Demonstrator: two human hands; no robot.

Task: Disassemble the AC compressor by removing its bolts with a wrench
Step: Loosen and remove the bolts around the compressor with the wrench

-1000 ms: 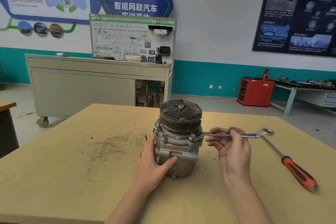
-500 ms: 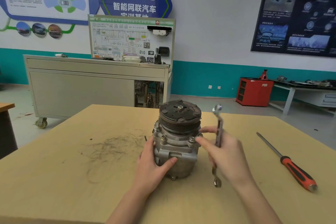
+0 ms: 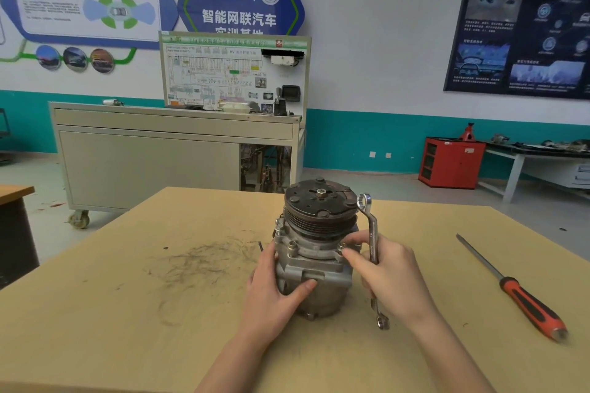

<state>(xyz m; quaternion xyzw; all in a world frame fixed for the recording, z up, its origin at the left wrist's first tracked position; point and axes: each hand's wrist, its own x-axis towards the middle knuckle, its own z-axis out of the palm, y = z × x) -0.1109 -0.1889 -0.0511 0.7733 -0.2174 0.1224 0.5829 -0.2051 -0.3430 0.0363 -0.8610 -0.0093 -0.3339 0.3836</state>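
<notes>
Looking down through the head camera, I saw the grey cast-metal AC compressor [image 3: 314, 271] standing upright near the middle of the pale wooden table [image 3: 127, 313], its dark grooved pulley and clutch plate [image 3: 319, 204] facing up. The left hand [image 3: 271, 297] gripped the housing from the left, fingers wrapped round behind it and the thumb pressed across the front face. The right hand [image 3: 392, 277] was at the housing's right side, holding a slim silver double-ended wrench [image 3: 372, 233] roughly upright. Its rear fingers were curled round the shank, the ring end rose just beside the pulley rim, and the lower end pointed down below the palm. Whether that end touched the wood I could not tell. Thumb and forefinger [image 3: 352, 238] of the same hand were closed on the small steel bolt [image 3: 341, 247] at the near right of the flange, and the wrench was off that bolt. A second bolt head [image 3: 292, 247] stood at the near left of the flange. A long screwdriver with a red-and-black handle [image 3: 526, 303] lay on the table well to the right, apart from both hands. Dark scuff marks [image 3: 198, 262] spread over the wood left of the compressor.
</notes>
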